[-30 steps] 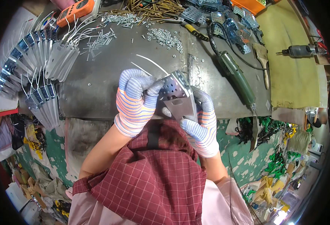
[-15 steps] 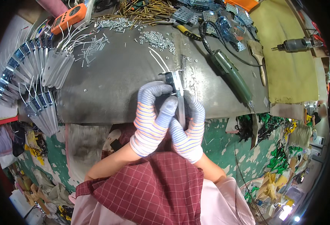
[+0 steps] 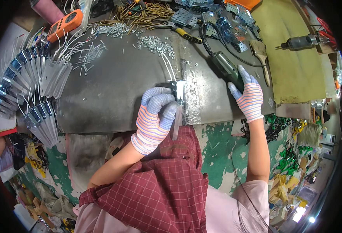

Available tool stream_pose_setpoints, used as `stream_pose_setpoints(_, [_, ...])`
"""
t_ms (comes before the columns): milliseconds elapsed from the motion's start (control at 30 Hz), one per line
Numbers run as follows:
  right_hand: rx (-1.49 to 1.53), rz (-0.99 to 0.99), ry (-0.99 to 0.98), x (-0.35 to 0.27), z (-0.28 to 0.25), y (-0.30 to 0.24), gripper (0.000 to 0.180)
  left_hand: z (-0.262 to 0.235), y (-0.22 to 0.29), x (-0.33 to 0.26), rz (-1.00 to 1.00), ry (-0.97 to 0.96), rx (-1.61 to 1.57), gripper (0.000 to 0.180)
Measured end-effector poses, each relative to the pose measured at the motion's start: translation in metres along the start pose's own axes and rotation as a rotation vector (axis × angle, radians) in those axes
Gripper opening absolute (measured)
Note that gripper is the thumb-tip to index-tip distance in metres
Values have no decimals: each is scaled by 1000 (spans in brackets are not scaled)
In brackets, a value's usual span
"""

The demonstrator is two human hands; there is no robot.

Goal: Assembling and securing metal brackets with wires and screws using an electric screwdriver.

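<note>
My left hand point(image 3: 155, 116), in a striped glove, pinches a metal assembly point(image 3: 178, 95) with a long flat blade and two white wires at its top. The piece stands over the front part of the dark worktable point(image 3: 104, 97). To the right, my gloved right hand point(image 3: 250, 95) has its fingers wrapped round the dark green corded electric screwdriver point(image 3: 226, 66), which lies on the table. Its lower end is hidden by the hand. Similar wired assemblies point(image 3: 54, 77) are fanned out on the left, with another small group point(image 3: 40, 120) nearer the front.
Screws point(image 3: 89, 56) and nuts point(image 3: 155, 44) lie in piles toward the back. Behind them are brass-coloured rods point(image 3: 147, 15), perforated metal brackets point(image 3: 202, 17) and yellow-black pliers point(image 3: 186, 35). An orange multimeter point(image 3: 65, 25) stands back left; a brush point(image 3: 261, 58) and another power tool point(image 3: 299, 42) lie right.
My right hand has left the assembly and moved right onto the electric screwdriver. My left hand keeps hold of the assembly.
</note>
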State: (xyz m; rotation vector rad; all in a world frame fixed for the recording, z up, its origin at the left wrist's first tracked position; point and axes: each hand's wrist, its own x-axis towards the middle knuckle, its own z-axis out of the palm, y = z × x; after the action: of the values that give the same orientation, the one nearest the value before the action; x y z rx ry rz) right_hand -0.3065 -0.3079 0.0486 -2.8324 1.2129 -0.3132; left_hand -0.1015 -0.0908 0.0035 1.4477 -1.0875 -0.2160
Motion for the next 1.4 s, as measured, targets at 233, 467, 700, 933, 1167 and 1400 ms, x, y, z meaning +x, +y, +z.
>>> stream_pose_setpoints(233, [1847,473,263,-13,-43,-25,60,-3,-5,-4,0,9,-17,15])
stream_pose_setpoints(467, [2651,462,275,-53,5,-49,30,2,-12,-9,46,-27,-22,14])
stream_pose_setpoints(700, [2841,534,358,-62,42,-68,26,-2,-13,-14,-8,-75,-4,14])
stream_pose_setpoints(933, [2771,530,346,-59,41,-70,24,-3,-16,-14,25,-85,28,14])
stream_pose_setpoints(1167, [2765,596,381,-57,39,-70,26,-3,-10,-5,95,-87,64,15])
stream_pose_setpoints(1400, [2688,648,385,-60,34,-67,25,-5,1,1,96,-141,114,13])
